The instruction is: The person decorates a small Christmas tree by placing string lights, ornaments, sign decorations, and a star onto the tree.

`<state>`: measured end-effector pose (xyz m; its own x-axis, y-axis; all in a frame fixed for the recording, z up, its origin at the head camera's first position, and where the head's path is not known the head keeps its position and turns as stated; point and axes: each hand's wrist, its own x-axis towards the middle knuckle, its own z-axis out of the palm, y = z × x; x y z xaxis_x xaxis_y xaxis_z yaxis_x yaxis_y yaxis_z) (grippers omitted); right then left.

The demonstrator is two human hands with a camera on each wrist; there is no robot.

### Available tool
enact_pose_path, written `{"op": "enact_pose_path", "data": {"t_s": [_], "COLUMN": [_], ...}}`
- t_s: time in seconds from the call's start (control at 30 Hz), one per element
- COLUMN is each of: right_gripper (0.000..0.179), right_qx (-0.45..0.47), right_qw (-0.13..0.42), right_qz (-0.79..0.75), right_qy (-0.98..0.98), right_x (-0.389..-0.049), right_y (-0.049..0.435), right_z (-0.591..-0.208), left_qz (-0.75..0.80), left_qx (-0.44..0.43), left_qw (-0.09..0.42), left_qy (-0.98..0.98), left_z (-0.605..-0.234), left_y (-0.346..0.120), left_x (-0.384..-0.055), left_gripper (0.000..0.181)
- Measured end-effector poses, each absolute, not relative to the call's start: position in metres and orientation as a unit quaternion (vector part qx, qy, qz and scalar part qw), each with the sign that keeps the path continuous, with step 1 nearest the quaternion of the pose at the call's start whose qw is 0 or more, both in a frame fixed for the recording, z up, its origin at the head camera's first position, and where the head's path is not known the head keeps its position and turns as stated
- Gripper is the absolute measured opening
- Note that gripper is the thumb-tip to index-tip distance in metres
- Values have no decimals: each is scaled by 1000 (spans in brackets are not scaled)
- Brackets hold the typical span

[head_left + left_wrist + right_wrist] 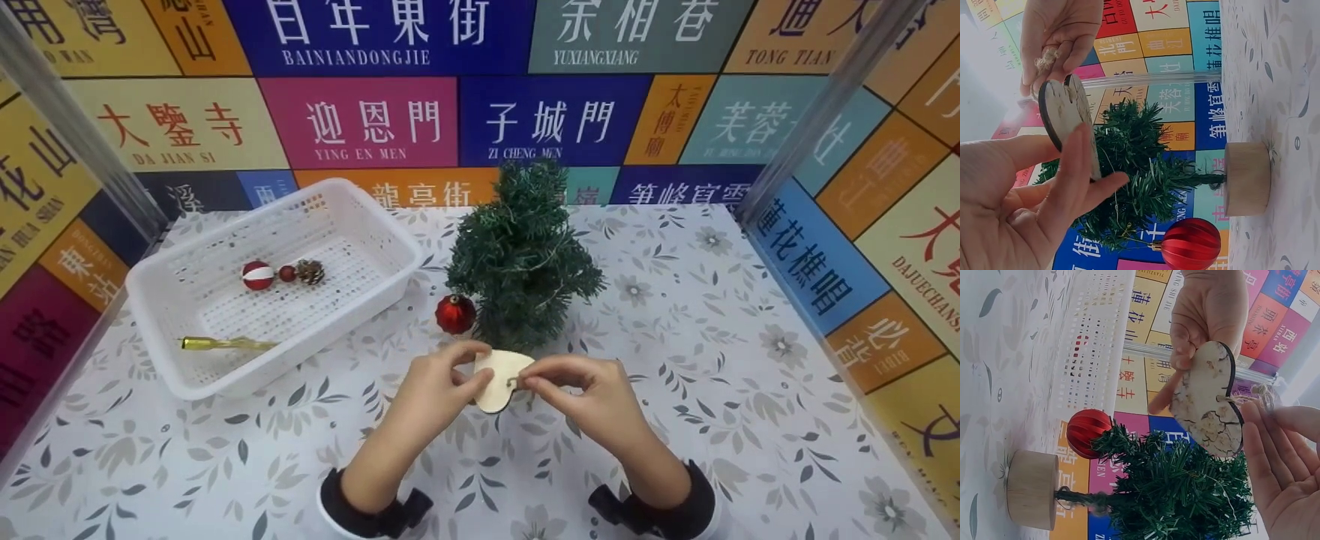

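A flat wooden heart ornament (499, 381) is between both hands, in front of a small artificial Christmas tree (525, 255). My left hand (439, 382) pinches the heart's left side between thumb and fingers. At its notch, my right hand (589, 386) pinches the loop of twine (1264, 396) tied through a hole. The right wrist view shows a printed, crackled pattern on the heart (1207, 402). A red ball ornament (455, 313) hangs low on the tree's left side. The tree stands on a round wooden base (1248, 179).
At the left a white plastic basket (161, 330) holds a red-and-white ball (258, 275), a small red ball (287, 273), a pine cone (310, 272) and a gold-coloured item (217, 343). A leaf-patterned cloth (712, 420) covers the table. Walls with printed signs (360, 120) enclose the back and sides.
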<state>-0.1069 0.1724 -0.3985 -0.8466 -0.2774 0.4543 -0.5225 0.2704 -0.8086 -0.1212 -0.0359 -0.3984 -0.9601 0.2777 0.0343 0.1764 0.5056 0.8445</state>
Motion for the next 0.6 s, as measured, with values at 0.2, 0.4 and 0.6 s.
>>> {"op": "enact_pose_path", "data": {"t_s": [0.2,0.4,0.6], "right_gripper": [9,14,15], "right_qx": [188,120,98], "right_qw": [66,22,19], "right_qz": [574,614,643], "right_qy": [-795,-780,-759], "right_x": [-108,-110,-110], "right_y": [172,170,167], "right_z": [-397,-395,-395], "left_qz": [353,327,280], "left_qx": [166,228,283], "left_qw": [-37,-257,-357], "left_qy": [920,880,845], "left_z": [-400,-403,-412], "left_y": [-28,-17,-7], "left_x": [-114,-102,-100], "left_gripper": [28,23,33]}}
